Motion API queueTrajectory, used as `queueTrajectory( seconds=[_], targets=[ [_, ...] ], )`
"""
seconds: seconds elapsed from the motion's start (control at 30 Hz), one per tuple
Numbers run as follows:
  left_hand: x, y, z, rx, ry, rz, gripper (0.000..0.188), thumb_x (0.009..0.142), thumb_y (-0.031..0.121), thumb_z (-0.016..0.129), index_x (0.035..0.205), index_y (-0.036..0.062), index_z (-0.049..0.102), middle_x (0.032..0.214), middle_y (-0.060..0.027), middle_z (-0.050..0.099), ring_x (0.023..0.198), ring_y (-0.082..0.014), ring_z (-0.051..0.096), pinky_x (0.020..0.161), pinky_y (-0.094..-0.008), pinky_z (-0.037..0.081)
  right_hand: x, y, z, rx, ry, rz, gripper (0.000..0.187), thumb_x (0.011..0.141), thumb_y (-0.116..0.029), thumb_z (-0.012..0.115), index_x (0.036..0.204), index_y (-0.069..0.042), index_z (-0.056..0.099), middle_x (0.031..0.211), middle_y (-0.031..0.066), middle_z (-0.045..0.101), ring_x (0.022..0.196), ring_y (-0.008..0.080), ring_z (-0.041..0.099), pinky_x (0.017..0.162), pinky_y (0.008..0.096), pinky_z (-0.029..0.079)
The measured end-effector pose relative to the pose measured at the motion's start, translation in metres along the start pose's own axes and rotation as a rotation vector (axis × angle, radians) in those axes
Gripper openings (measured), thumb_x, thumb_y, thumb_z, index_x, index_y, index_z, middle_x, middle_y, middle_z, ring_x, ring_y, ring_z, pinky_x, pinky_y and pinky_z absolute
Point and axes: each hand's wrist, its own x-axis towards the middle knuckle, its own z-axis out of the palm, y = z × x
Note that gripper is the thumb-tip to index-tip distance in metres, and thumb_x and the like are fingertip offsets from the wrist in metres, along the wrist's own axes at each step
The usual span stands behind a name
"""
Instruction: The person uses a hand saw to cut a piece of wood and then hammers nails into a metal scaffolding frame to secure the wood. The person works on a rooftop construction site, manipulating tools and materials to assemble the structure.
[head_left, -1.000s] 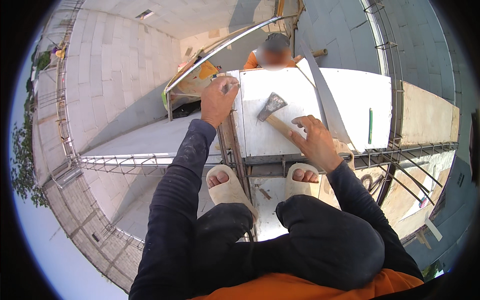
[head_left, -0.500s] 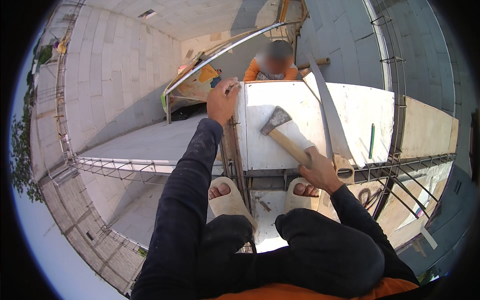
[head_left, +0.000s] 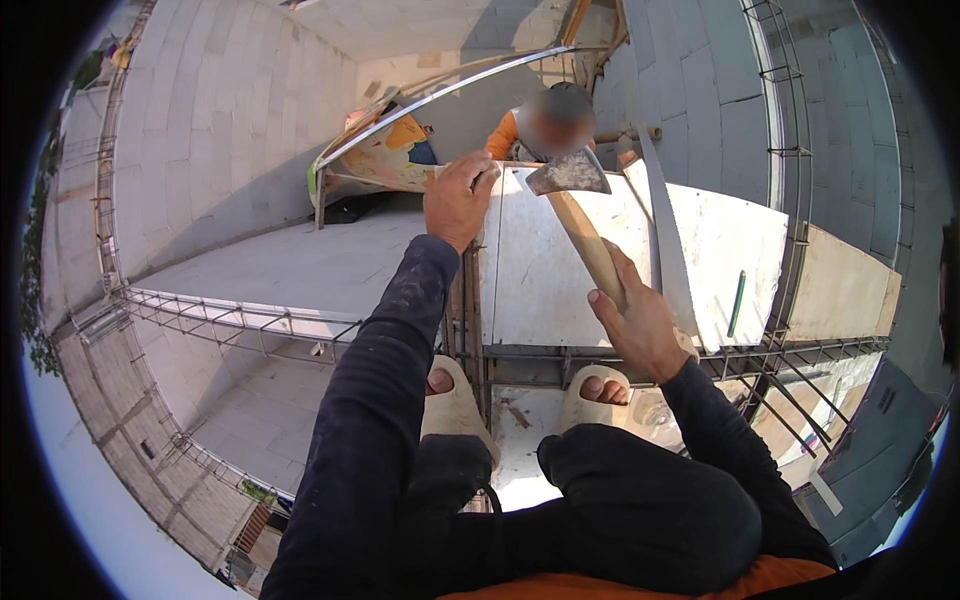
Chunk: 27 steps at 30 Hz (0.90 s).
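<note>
My right hand (head_left: 640,325) is closed round the wooden handle of a hatchet (head_left: 588,240). The hatchet is raised above a white-faced board (head_left: 540,295), its steel head near the board's far edge. At the far left corner of that board, my left hand (head_left: 460,200) is pinched closed; whatever lies between its fingertips is too small to make out. A handsaw (head_left: 668,240) lies across the board to the right of the hatchet, its handle mostly hidden behind my right hand. Farther right on the board rests a green pencil (head_left: 737,304).
Just beyond the board's far edge is another person in an orange sleeve (head_left: 502,138), close to the hatchet head. Bare steel rebar (head_left: 795,330) runs along the right and near sides. My sandalled feet (head_left: 595,395) stand near the gaps. Block walls (head_left: 230,130) surround a lower level.
The hatchet has been lifted off the board, its head swinging away from me towards the far edge. My left hand stays pinched at the corner. The view has shifted slightly.
</note>
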Motion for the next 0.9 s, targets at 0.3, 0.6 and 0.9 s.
queueTrajectory(
  seconds=[0.3, 0.6, 0.9],
  targets=[
    [0.002, 0.003, -0.001, 0.052, -0.027, -0.051, 0.021, 0.095, 0.019, 0.071, 0.112, 0.0073, 0.076, 0.122, -0.0107, 0.076, 0.109, -0.0328, 0.073, 0.093, -0.0406, 0.057, 0.037, 0.009, 0.042, -0.013, 0.254, -0.423, 0.069, 0.104, -0.023, 0.062, 0.165, -0.015, 0.032, 0.147, 0.03, 0.058, 0.113, 0.0507, 0.068, 0.098, 0.0504, 0.057],
    [0.001, 0.004, -0.004, 0.04, -0.04, -0.121, 0.02, 0.093, 0.016, 0.071, 0.11, 0.0068, 0.077, 0.118, -0.0116, 0.077, 0.106, -0.0351, 0.073, 0.092, -0.041, 0.057, 0.049, 0.007, 0.041, -0.164, 0.141, -0.268, 0.073, 0.104, -0.023, 0.062, 0.167, -0.02, 0.027, 0.123, 0.0311, 0.066, 0.098, 0.0504, 0.071, 0.086, 0.0545, 0.059],
    [0.0, -0.006, 0.008, 0.017, 0.027, -0.057, 0.023, 0.093, 0.022, 0.074, 0.11, 0.0064, 0.076, 0.117, -0.0115, 0.077, 0.102, -0.0315, 0.075, 0.089, -0.0382, 0.057, 0.058, 0.017, 0.042, -0.138, 0.21, -0.366, 0.07, 0.104, -0.023, 0.061, 0.166, -0.015, 0.03, 0.137, 0.0354, 0.062, 0.11, 0.0519, 0.069, 0.096, 0.0533, 0.057]
  ],
)
